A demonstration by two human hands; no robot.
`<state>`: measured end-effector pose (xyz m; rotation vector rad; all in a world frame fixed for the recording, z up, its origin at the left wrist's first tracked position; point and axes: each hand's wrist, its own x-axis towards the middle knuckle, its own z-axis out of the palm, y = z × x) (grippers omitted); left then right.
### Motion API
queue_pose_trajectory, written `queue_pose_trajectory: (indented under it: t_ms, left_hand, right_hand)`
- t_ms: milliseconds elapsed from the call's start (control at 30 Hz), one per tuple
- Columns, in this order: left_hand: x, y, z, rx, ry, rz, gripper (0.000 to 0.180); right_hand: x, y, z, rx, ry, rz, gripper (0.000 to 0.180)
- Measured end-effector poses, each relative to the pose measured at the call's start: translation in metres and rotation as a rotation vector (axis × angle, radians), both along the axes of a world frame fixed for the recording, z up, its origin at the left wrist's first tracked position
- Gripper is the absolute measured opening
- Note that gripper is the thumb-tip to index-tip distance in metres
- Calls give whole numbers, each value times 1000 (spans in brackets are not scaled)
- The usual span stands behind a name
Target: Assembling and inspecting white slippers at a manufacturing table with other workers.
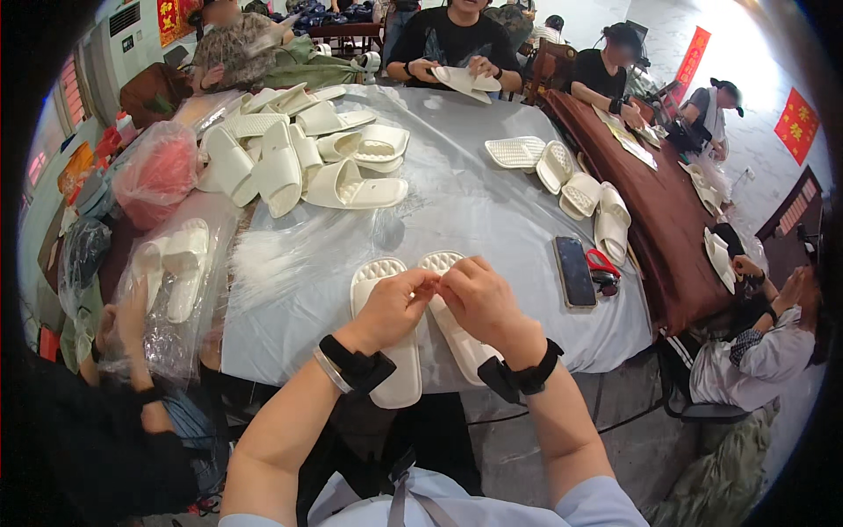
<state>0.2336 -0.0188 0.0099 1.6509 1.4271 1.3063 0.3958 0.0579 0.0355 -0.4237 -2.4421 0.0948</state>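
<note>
Two cream slippers lie at the table's near edge: a left slipper [397, 373] and a right slipper [462, 344], toes pointing away from me. Over their straps, my left hand [391, 306] and my right hand [481, 299] meet at the fingertips. Both hands are closed in a pinch. Whatever is between the fingers is too small or too hidden to make out. My hands cover most of both straps, while the bumpy toe ends show beyond them. Each wrist wears a black band, and a bracelet circles the left one.
A heap of cream slippers [281, 167] lies far left, near a pile of thin clear strands [281, 263]. Several slippers [580, 195] stand at the right. Beside a phone [575, 272] lie red-handled scissors [603, 270]. Bagged slippers [186, 263] and co-workers surround the table.
</note>
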Motion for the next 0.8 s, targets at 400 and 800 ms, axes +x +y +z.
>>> queue_pose_trajectory:
  t_ms: [400,800]
  left_hand:
    - [-9,16,-13,-154,-261,-42,12]
    - [-12,21,-10,-185,-487,24,13]
  right_hand:
    - [2,8,-36,-311,158,-45,9]
    - [-14,7,-36,-338,295,34,5]
